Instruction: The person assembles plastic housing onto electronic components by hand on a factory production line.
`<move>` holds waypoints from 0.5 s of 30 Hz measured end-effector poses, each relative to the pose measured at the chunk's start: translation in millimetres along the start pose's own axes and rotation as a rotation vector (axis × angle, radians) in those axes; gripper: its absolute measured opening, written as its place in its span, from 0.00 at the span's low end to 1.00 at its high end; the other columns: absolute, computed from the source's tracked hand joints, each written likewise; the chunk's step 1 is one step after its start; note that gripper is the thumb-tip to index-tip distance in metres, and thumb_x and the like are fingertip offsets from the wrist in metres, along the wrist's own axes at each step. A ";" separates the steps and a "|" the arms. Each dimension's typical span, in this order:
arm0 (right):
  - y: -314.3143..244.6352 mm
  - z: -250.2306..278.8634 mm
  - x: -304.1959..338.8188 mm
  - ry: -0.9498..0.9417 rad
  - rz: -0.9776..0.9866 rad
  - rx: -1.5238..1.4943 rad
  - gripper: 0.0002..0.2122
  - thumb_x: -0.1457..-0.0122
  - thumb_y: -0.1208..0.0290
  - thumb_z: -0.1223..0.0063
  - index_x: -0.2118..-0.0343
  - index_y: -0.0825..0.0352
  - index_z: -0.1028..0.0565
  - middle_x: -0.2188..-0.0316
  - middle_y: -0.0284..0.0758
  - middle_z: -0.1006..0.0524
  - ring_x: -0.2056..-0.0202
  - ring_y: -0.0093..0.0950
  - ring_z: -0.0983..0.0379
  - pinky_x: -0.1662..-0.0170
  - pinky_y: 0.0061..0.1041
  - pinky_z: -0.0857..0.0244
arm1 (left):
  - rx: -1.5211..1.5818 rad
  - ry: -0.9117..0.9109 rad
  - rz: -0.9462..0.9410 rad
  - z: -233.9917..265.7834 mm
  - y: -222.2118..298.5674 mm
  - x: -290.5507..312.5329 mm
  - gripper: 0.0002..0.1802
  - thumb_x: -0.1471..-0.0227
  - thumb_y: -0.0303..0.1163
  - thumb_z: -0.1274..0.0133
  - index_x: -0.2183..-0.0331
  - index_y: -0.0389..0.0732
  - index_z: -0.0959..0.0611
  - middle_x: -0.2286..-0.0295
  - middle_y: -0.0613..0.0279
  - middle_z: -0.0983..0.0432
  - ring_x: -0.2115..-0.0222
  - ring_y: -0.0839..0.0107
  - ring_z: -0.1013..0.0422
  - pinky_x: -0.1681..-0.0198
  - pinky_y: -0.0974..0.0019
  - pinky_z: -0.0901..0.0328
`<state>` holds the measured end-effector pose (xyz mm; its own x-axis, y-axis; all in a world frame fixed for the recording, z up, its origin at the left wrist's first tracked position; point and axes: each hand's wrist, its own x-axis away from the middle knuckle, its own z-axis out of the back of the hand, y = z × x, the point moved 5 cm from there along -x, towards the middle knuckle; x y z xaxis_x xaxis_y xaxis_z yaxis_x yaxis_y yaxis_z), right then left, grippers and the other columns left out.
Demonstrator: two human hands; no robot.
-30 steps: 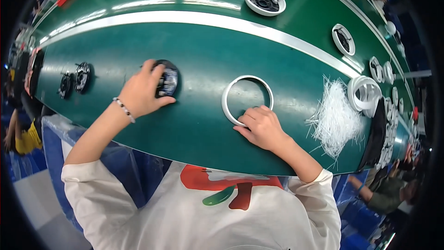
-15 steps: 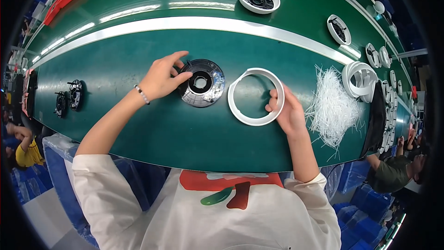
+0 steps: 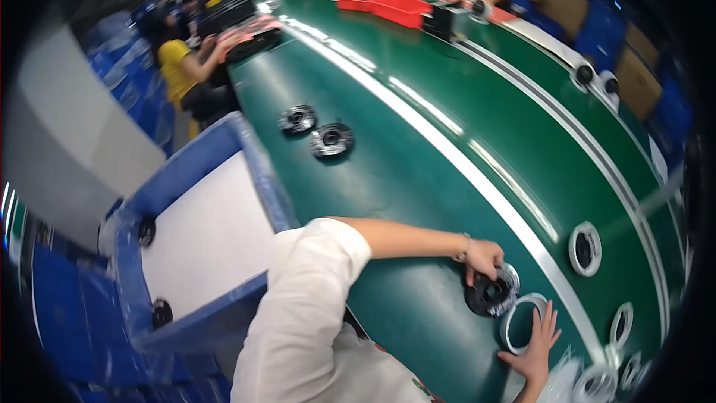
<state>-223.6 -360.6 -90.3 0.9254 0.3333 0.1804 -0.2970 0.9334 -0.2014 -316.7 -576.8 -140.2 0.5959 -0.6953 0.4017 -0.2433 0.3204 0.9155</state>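
At the lower right, my left hand (image 3: 485, 260) has its fingers closed on the edge of a black round disc-shaped part (image 3: 477, 302) with a hole in its middle and shiny pieces along one side. A white plastic ring (image 3: 504, 328) lies right beside that disc. My right hand (image 3: 534, 351) is at the ring's right side, fingers spread, touching or very near its rim. Whether any finger reaches under the ring is hidden.
Two more black discs (image 3: 332, 140) lie farther along the green table (image 3: 403, 283). A blue bin (image 3: 257, 172) with a white sheet and small black parts stands left. White rings with black centres (image 3: 585, 249) sit beyond the pale strip. Red trays (image 3: 401, 10) are far off; other people work nearby.
The view has swung left, bringing the blue bin into sight. My right hand has gone from holding the ring to spread fingers beside it; the ring is now closer to the disc.
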 end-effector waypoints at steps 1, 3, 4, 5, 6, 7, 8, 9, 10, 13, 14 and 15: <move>-4.3 6.8 -3.5 -0.012 -0.011 -0.028 0.56 0.91 0.64 0.34 0.47 0.61 0.50 0.43 0.39 0.59 0.43 0.41 0.67 0.48 0.52 0.71 | -0.050 0.057 -0.019 -0.6 1.9 -0.2 0.15 0.63 0.25 0.51 0.69 0.30 0.33 0.75 0.54 0.31 0.83 0.70 0.30 0.88 0.72 0.32; -12.8 15.7 -18.6 -0.057 -0.004 -0.067 0.56 0.92 0.65 0.34 0.47 0.61 0.50 0.44 0.39 0.57 0.43 0.39 0.65 0.48 0.52 0.71 | -0.030 0.114 -0.038 2.8 -1.9 -0.8 0.16 0.64 0.25 0.50 0.69 0.29 0.33 0.75 0.55 0.31 0.82 0.70 0.30 0.88 0.72 0.32; -18.8 18.0 -25.2 -0.059 0.031 -0.070 0.56 0.92 0.65 0.34 0.47 0.61 0.50 0.44 0.39 0.57 0.43 0.39 0.65 0.48 0.52 0.71 | -0.023 0.111 -0.058 0.3 -4.1 -0.5 0.17 0.65 0.25 0.50 0.69 0.29 0.33 0.75 0.55 0.31 0.82 0.69 0.30 0.88 0.72 0.32; -27.1 24.6 -34.7 -0.056 0.050 -0.062 0.56 0.91 0.65 0.35 0.47 0.61 0.50 0.44 0.39 0.56 0.43 0.39 0.64 0.47 0.52 0.70 | -0.019 0.123 -0.059 2.4 -5.3 -2.4 0.17 0.65 0.25 0.50 0.69 0.29 0.33 0.75 0.55 0.31 0.82 0.69 0.30 0.88 0.72 0.32; -34.1 27.8 -41.3 -0.054 0.065 -0.055 0.55 0.90 0.65 0.35 0.47 0.61 0.50 0.44 0.39 0.56 0.43 0.39 0.63 0.47 0.51 0.69 | 0.016 0.137 -0.097 3.5 -5.0 -3.4 0.13 0.65 0.25 0.50 0.72 0.29 0.30 0.77 0.54 0.31 0.82 0.68 0.30 0.88 0.71 0.31; -32.6 24.3 -46.3 -0.057 0.069 -0.055 0.55 0.90 0.65 0.35 0.47 0.61 0.50 0.44 0.39 0.56 0.43 0.39 0.63 0.47 0.51 0.69 | 0.051 0.149 -0.133 4.3 -5.1 -2.9 0.10 0.66 0.24 0.50 0.75 0.29 0.26 0.78 0.54 0.31 0.83 0.66 0.30 0.87 0.70 0.31; -27.1 18.8 -50.1 -0.073 0.128 -0.009 0.55 0.89 0.65 0.35 0.47 0.62 0.50 0.45 0.39 0.54 0.43 0.40 0.62 0.46 0.48 0.67 | 0.060 0.151 -0.148 6.6 -3.4 -2.5 0.11 0.65 0.24 0.50 0.74 0.30 0.29 0.77 0.54 0.32 0.82 0.66 0.30 0.88 0.69 0.31; -25.8 14.9 -53.4 -0.090 0.196 0.034 0.54 0.88 0.66 0.36 0.47 0.63 0.50 0.45 0.39 0.53 0.44 0.40 0.61 0.46 0.44 0.65 | 0.059 0.155 -0.151 8.9 -3.6 1.7 0.11 0.65 0.24 0.50 0.74 0.30 0.29 0.77 0.54 0.32 0.82 0.66 0.30 0.88 0.69 0.31; -24.8 19.7 -51.3 -0.038 0.287 -0.020 0.53 0.85 0.66 0.36 0.47 0.67 0.51 0.46 0.41 0.51 0.44 0.40 0.59 0.45 0.36 0.60 | 0.106 0.188 -0.196 12.1 -2.4 8.2 0.13 0.65 0.24 0.50 0.72 0.30 0.31 0.77 0.55 0.32 0.82 0.66 0.30 0.88 0.69 0.31; -17.3 27.6 -46.8 0.000 0.097 -0.380 0.53 0.85 0.64 0.36 0.47 0.69 0.51 0.47 0.45 0.51 0.45 0.40 0.58 0.45 0.31 0.59 | 0.193 0.227 -0.266 16.2 -8.0 22.1 0.15 0.63 0.24 0.52 0.70 0.32 0.38 0.76 0.55 0.33 0.83 0.67 0.30 0.89 0.68 0.31; -10.9 31.7 -43.3 0.061 0.067 -0.374 0.54 0.85 0.63 0.36 0.47 0.70 0.52 0.47 0.46 0.50 0.46 0.40 0.56 0.45 0.31 0.59 | 0.239 0.313 -0.311 12.4 -5.3 20.9 0.15 0.63 0.24 0.52 0.70 0.33 0.38 0.76 0.55 0.33 0.82 0.67 0.30 0.89 0.68 0.31; 2.5 25.7 -40.2 0.049 0.063 -0.370 0.54 0.85 0.63 0.36 0.47 0.70 0.52 0.47 0.46 0.50 0.46 0.40 0.56 0.45 0.31 0.59 | 0.285 0.399 -0.353 8.7 -2.9 18.7 0.14 0.62 0.23 0.53 0.70 0.33 0.38 0.76 0.55 0.33 0.82 0.67 0.30 0.89 0.68 0.31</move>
<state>-267.6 -368.3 -73.4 0.9210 0.3731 0.1120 -0.2566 0.7974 -0.5462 -311.5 -596.3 -135.2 0.9057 -0.4156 0.0837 -0.1412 -0.1094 0.9839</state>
